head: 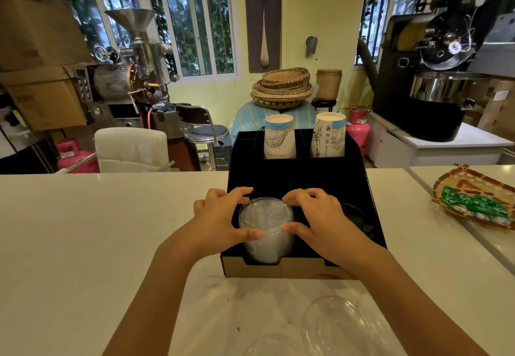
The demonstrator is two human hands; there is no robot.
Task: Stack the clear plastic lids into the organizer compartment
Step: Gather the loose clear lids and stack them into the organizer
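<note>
A black cardboard organizer (362,188) stands on the white counter in front of me. A tall stack of clear plastic lids (266,227) sits in its front left compartment. My left hand (220,216) grips the stack's left side, thumb across its front. My right hand (317,216) holds the right side the same way. Fingers of both hands curl over the stack's top rim. More loose clear lids (342,325) lie on the counter near me, partly under my right forearm. The front right compartment (356,216) holds dark lids.
Two stacks of printed paper cups (280,138) (328,138) stand upside down in the organizer's rear slots. A woven tray with green packets (473,202) sits at the right. Coffee roasters, chairs and pink gas cylinders lie beyond the counter's far edge.
</note>
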